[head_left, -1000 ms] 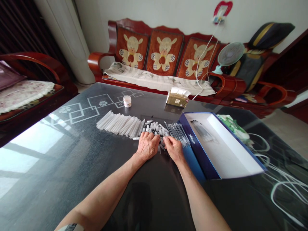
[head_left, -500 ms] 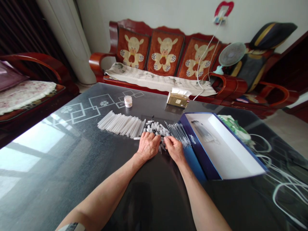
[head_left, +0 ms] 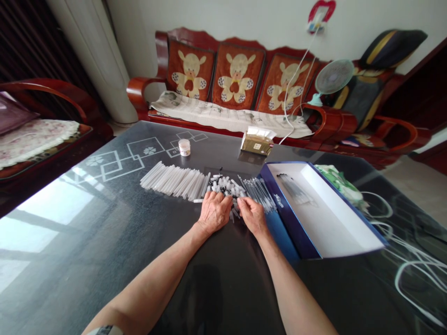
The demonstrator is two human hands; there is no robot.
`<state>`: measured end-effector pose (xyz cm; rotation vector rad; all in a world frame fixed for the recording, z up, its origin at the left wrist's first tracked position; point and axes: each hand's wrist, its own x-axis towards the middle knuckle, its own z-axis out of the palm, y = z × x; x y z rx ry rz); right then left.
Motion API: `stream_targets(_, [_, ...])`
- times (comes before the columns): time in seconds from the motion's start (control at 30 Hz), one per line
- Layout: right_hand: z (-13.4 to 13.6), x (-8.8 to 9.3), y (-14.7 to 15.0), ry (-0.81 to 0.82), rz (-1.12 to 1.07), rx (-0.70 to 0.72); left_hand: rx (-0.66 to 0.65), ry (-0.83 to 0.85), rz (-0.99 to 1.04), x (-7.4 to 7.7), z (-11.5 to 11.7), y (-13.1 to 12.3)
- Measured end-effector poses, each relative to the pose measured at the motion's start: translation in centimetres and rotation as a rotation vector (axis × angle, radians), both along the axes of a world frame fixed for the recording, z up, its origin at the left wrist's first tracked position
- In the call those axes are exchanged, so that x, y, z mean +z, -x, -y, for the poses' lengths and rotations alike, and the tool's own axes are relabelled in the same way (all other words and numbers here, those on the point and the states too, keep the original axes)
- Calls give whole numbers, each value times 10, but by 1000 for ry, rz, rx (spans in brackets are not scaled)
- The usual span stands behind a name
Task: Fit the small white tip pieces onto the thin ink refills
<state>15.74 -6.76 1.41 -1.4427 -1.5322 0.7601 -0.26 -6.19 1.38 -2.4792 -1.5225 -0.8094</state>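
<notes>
My left hand [head_left: 214, 211] is closed, knuckles up, at the near edge of a heap of small white and black pen parts [head_left: 226, 186]. Just to its right my right hand [head_left: 252, 214] is closed in a pinch, its fingertips close to the left ones. Whatever the fingers grip is too small or hidden to name. Left of the heap lies a row of translucent white pen barrels [head_left: 174, 180]. On the heap's right is a bunch of thin pen refills [head_left: 260, 193], beside an open blue box [head_left: 286, 214] with some assembled-looking pens [head_left: 296, 190] inside.
Farther back on the dark table [head_left: 146, 260] stand a small round tub [head_left: 184, 148] and a tissue box [head_left: 256, 143]. A green and white packet [head_left: 338, 181] lies behind the blue box. White cables [head_left: 415, 263] run along the right side.
The view has shifted very slightly. Both hands stay in the same place at the heap, and nothing else has visibly moved.
</notes>
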Motion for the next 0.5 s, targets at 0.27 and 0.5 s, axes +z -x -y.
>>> stream_targets(0.27, [0, 3, -1, -35, -108, 49, 1, 0, 8, 0, 0, 0])
stream_targets(0.5, [1, 7, -8, -16, -173, 137, -16, 26, 28, 4, 1, 0])
